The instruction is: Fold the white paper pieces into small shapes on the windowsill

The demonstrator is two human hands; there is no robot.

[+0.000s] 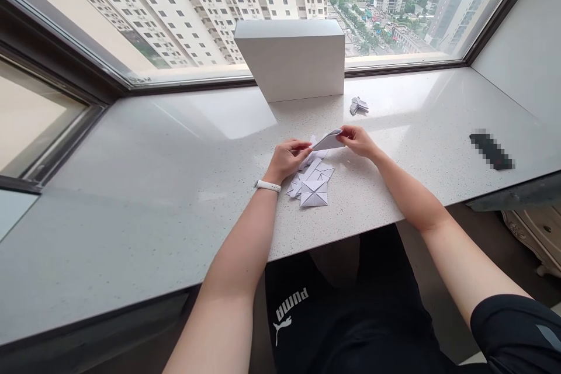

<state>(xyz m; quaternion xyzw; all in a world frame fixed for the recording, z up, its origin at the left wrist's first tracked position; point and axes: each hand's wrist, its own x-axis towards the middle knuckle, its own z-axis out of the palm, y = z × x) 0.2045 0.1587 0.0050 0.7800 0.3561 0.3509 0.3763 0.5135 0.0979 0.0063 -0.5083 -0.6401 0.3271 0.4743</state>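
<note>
A folded sheet of white paper (329, 141) is stretched between my two hands, a little above the sill. My left hand (289, 158), with a white band at the wrist, pinches its left end. At the other end, my right hand (357, 140) grips the upper right corner between thumb and fingers. Below the sheet lies a loose pile of folded paper pieces (314, 170), partly hidden by my left hand. The nearest piece is a creased paper square (314, 194) with crossing fold lines. A small folded paper shape (359, 106) sits apart, beyond my right hand.
A large white box (302, 67) stands at the back against the window. To the right, a dark blurred-out object (491, 150) lies on the speckled white sill (144, 204). The sill's front edge runs just before my lap. Carved furniture (534, 234) shows at lower right.
</note>
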